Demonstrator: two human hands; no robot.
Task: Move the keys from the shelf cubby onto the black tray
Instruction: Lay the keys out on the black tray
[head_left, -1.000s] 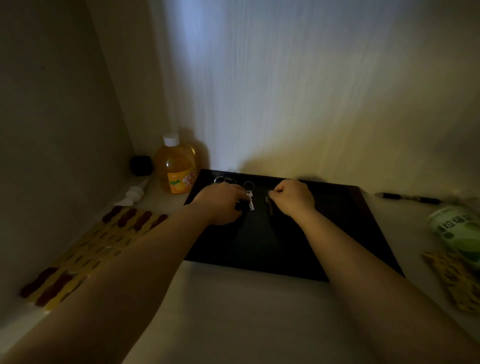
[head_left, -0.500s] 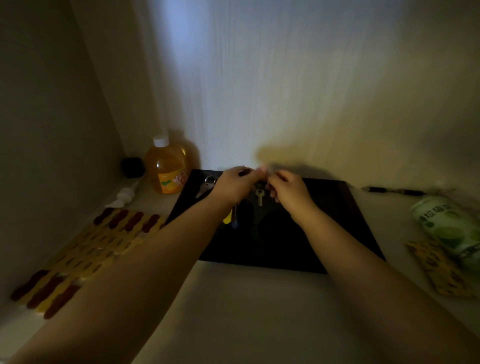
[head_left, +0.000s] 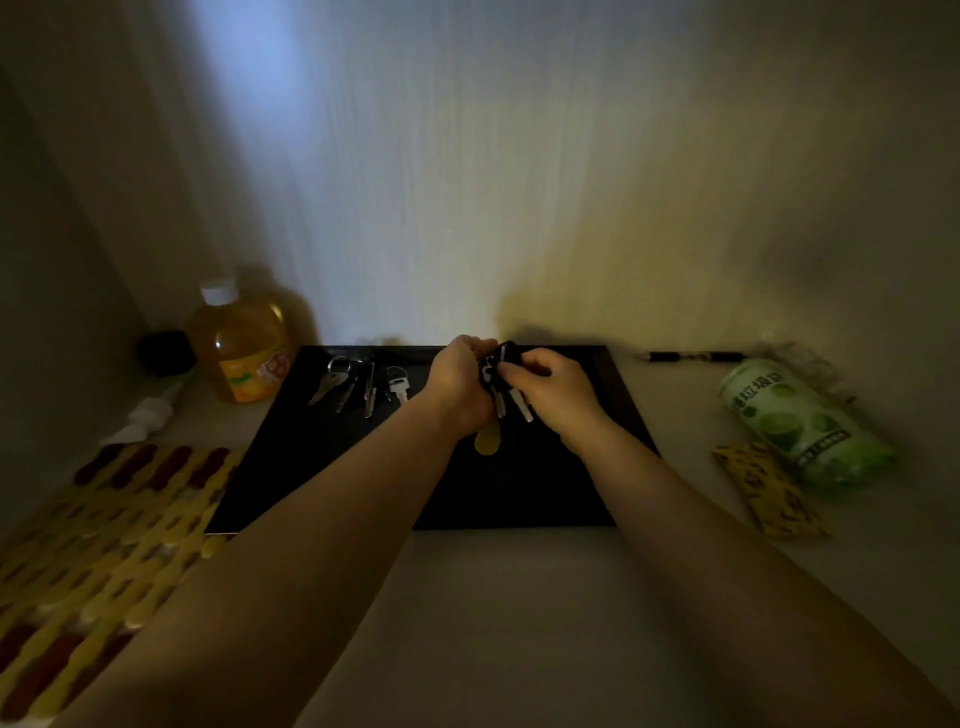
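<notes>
Head view, dim light: both hands have come together and lifted since a moment ago. The left hand (head_left: 457, 382) and right hand (head_left: 553, 387) are now both closed on one bunch of keys (head_left: 506, 395), held just above the black tray (head_left: 311, 467), its yellow tag (head_left: 487, 440) dangling. Other loose keys (head_left: 358, 384) already lie on the tray at upper left of centre. It looks like a late step: set this bunch down. Beside the tray stand a juice bottle (head_left: 241, 353) at left, and at right a pen (head_left: 691, 356) and a green can (head_left: 800, 421); nothing blocks the tray.
</notes>
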